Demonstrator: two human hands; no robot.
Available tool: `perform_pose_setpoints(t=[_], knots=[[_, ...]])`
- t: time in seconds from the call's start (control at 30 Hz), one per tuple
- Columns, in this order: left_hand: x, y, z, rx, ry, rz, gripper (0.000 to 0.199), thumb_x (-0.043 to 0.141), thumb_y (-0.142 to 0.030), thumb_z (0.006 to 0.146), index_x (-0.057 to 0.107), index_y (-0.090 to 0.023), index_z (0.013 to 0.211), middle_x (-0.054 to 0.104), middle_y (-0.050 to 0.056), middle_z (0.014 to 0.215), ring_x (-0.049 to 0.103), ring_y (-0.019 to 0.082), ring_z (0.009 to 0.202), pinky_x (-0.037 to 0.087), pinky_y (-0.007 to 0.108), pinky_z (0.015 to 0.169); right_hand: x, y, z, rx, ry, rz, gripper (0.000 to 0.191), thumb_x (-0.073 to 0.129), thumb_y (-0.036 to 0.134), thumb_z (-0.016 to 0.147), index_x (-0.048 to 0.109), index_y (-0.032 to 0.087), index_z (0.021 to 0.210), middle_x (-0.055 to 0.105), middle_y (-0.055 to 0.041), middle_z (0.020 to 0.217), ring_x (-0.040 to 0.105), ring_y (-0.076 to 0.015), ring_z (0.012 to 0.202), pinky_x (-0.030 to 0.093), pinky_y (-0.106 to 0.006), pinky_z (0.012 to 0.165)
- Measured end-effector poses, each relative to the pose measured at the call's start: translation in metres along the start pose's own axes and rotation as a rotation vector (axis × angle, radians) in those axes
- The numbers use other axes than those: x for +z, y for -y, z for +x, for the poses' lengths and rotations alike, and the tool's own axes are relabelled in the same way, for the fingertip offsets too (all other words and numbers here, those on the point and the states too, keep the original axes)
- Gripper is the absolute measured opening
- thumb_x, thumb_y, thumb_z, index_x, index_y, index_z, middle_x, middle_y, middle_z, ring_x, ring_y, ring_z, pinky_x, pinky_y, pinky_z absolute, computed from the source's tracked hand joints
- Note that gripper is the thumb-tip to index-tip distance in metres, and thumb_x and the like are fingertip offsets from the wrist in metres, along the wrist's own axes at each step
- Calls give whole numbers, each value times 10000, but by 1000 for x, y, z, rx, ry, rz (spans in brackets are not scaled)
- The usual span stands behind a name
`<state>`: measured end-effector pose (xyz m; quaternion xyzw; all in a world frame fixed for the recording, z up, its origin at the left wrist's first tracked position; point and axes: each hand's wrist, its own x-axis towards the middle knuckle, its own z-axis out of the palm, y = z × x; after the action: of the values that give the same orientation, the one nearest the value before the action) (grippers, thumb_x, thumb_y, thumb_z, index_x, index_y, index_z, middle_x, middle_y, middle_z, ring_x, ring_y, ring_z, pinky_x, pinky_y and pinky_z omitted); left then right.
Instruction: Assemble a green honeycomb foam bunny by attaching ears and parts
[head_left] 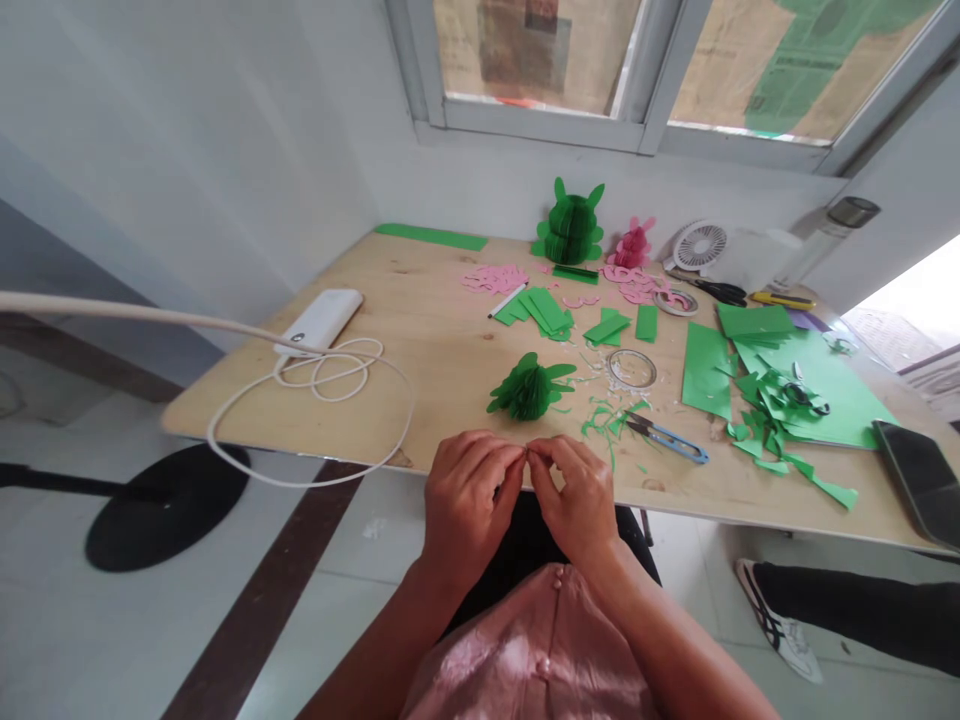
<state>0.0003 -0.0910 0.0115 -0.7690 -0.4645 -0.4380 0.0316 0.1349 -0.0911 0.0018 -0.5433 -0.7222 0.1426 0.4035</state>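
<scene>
My left hand (472, 495) and my right hand (576, 495) meet fingertip to fingertip at the table's front edge. Both are closed in a pinch, and whatever sits between the fingertips is too small to make out. Just beyond them stands a small folded green paper figure (527, 388) with ear-like shapes, touched by neither hand. To its right lie thin green paper scraps (606, 418), a ring of tape (631, 369) and blue-handled thread snips (667, 437).
A larger green paper figure (571, 228) and a pink one (631, 243) stand at the back. Green sheets (817, 385) and a phone (919, 480) lie right. A white power bank (321, 320) with a looped cable (409, 400) is left. Another person's leg (855, 610) shows lower right.
</scene>
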Motion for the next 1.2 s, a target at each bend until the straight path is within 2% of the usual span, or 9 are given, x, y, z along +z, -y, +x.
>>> perform_pose_setpoints(t=[0.13, 0.3, 0.57, 0.7, 0.77, 0.87, 1.1, 1.2], knots=[[-1, -1, 3, -36, 19, -26, 100, 543, -172, 848, 624, -181, 790, 689, 36, 754, 620, 185, 764, 471, 325, 740, 0, 1, 1, -22, -17, -9, 207, 478, 175, 877, 674, 207, 817, 682, -45, 725, 614, -180, 704, 451, -289, 675], [0, -1, 5, -173, 46, -154, 113, 536, -168, 817, 605, -186, 729, 664, 23, 719, 610, 174, 724, 477, 305, 697, 2, 1, 1, 8, -31, 51, 178, 499, 184, 860, 664, 192, 794, 677, -29, 698, 602, -158, 649, 452, -264, 626], [4, 13, 2, -654, 235, -597, 74, 581, -206, 744, 634, -178, 701, 649, -3, 668, 591, 139, 649, 461, 241, 624, 0, 4, 6, 186, 33, 228, 141, 534, 196, 800, 660, 186, 737, 669, -6, 644, 554, -127, 555, 442, -231, 560], [10, 19, -1, -793, 245, -849, 81, 619, -232, 729, 640, -163, 692, 635, -5, 652, 577, 129, 635, 461, 239, 633, 0, 5, 8, 262, 68, 306, 150, 534, 228, 792, 663, 172, 739, 669, -9, 641, 529, -120, 531, 433, -227, 534], [10, 19, -1, -822, 231, -900, 85, 633, -240, 728, 639, -161, 694, 639, -3, 661, 585, 131, 647, 465, 242, 641, 0, 4, 8, 273, 64, 331, 156, 533, 237, 791, 666, 173, 739, 670, -10, 644, 529, -119, 531, 433, -227, 531], [7, 17, 0, -766, 195, -805, 83, 633, -244, 746, 647, -170, 710, 652, -1, 679, 600, 140, 669, 473, 254, 659, 1, 3, 7, 258, 64, 352, 154, 538, 237, 794, 669, 175, 743, 672, -11, 654, 538, -120, 543, 438, -228, 543], [-5, 11, 2, -265, 103, -337, 64, 598, -188, 813, 661, -182, 808, 684, 37, 795, 628, 176, 783, 490, 316, 726, 1, 3, 7, 217, 25, 314, 160, 531, 231, 813, 675, 179, 766, 682, -19, 671, 582, -134, 594, 453, -234, 568], [-4, 10, 3, -137, 78, -235, 52, 600, -167, 819, 649, -172, 803, 687, 48, 769, 620, 195, 783, 488, 351, 732, 2, 3, 6, 185, 12, 283, 167, 529, 230, 820, 683, 183, 774, 686, -19, 680, 591, -137, 604, 460, -234, 577]])
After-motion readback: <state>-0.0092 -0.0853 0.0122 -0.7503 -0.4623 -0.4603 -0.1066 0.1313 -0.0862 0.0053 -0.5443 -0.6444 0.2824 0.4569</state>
